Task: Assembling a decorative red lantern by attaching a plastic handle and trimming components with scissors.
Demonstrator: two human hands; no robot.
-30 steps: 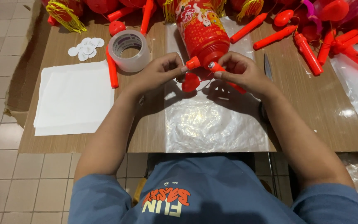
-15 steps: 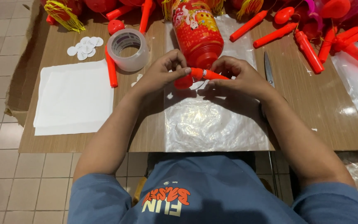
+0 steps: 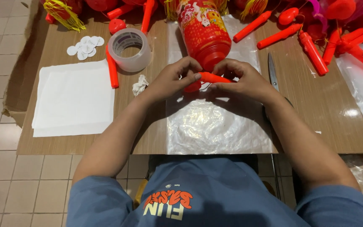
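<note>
At upper centre of the frame a red printed lantern (image 3: 203,31), its top cut off, lies above the left hand (image 3: 171,82) and right hand (image 3: 242,80), whose fingers pinch a glossy orange-red plastic stick (image 3: 213,78), ends hidden.

One head-worn camera looks steeply down, close over the wooden table (image 3: 324,109).

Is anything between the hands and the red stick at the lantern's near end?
Nothing visible. The left hand and right hand both pinch the red stick directly, just below the red lantern, over the clear plastic sheet.
</note>
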